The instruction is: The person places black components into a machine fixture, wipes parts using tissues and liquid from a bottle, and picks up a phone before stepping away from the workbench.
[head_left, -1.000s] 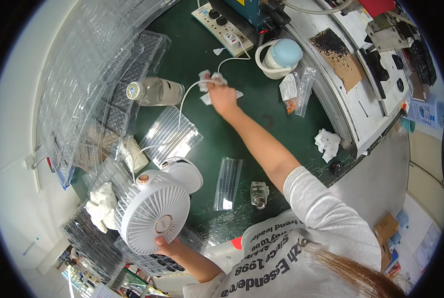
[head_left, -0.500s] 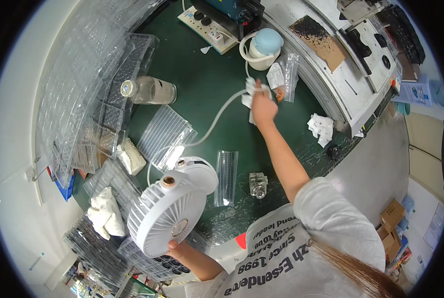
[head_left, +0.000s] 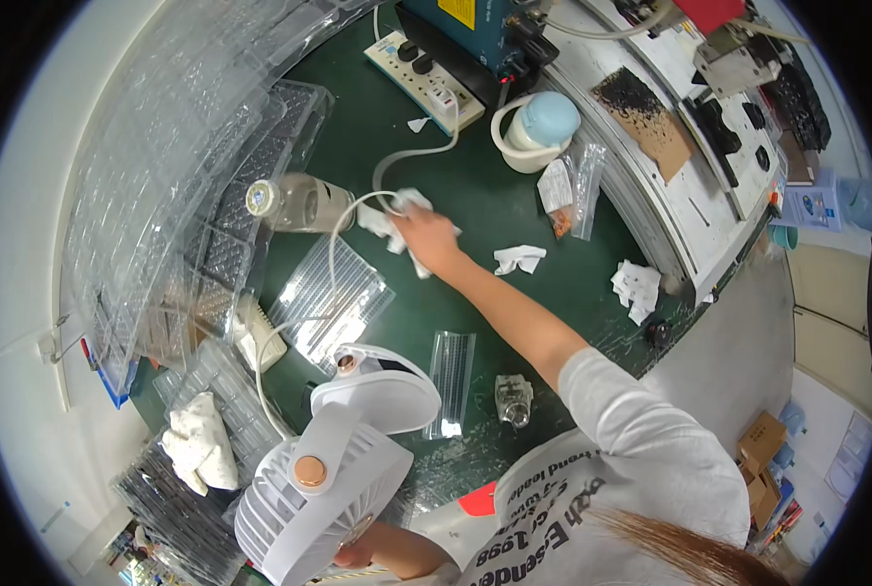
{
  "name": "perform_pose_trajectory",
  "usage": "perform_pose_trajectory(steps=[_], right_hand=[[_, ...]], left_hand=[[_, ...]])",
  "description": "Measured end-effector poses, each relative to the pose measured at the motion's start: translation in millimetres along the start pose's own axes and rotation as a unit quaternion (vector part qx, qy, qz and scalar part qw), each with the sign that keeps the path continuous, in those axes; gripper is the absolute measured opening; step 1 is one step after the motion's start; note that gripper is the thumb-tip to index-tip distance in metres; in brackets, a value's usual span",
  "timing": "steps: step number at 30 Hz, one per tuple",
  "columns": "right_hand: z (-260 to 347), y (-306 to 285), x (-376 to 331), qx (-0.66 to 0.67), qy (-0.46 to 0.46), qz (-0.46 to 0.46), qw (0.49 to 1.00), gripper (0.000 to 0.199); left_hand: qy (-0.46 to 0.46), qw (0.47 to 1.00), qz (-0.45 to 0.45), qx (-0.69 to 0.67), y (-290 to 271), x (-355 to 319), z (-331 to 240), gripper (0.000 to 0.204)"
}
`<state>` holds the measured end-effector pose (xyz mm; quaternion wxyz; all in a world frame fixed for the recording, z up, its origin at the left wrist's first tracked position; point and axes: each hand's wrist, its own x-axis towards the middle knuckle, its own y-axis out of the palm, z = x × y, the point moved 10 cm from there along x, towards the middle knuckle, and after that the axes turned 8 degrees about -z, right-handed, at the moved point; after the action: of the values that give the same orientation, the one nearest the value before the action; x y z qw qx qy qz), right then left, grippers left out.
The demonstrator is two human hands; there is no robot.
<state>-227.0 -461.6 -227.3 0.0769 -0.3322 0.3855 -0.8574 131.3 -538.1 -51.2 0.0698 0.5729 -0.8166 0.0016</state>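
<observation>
A white desk fan point(head_left: 333, 488) with copper-coloured pivot caps is tilted at the near left. My left hand point(head_left: 360, 549) is closed on the edge of its round cage, with part of the fingers hidden behind it. Out over the green table, my right hand point(head_left: 428, 238) is closed on a crumpled white wipe point(head_left: 382, 225). The fan's pale cable point(head_left: 334, 256) loops up from the fan to this wipe and on to the power strip point(head_left: 426, 80); whether the fingers also grip the cable, I cannot tell. A clear glass bottle point(head_left: 304, 203) lies just left of the wipe.
Stacked clear plastic trays point(head_left: 172, 146) fill the left side. Shiny gridded sheets point(head_left: 331, 303) and a small glass bottle point(head_left: 513, 400) lie mid-table. Farther right are a blue-lidded cup point(head_left: 539, 132), crumpled white wipes point(head_left: 637, 290) and a metal machine point(head_left: 680, 195).
My right hand has swept left and nearer with the wipe, from beside the cup toward the glass bottle, shifting the cable. A white scrap now shows uncovered on the table. The fan has dropped lower and turned.
</observation>
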Motion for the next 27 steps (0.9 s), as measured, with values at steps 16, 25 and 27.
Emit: perform_pose_trajectory(steps=[16,25,27], right_hand=[[-110.0,52.2,112.8,-0.249,0.057,0.077,0.964,0.035],[-96.5,-112.8,-60.6,0.049,0.054,0.054,0.996,0.035],[-65.8,-116.2,-40.3,-0.05,-0.028,0.187,0.981,0.039]], left_hand=[[-0.015,0.997,0.069,-0.012,15.9,3.7,28.3,0.091],[-0.041,0.996,0.078,0.002,-12.4,-12.9,0.4,0.092],[-0.035,0.997,0.068,0.018,-20.9,-19.5,-20.7,0.092]])
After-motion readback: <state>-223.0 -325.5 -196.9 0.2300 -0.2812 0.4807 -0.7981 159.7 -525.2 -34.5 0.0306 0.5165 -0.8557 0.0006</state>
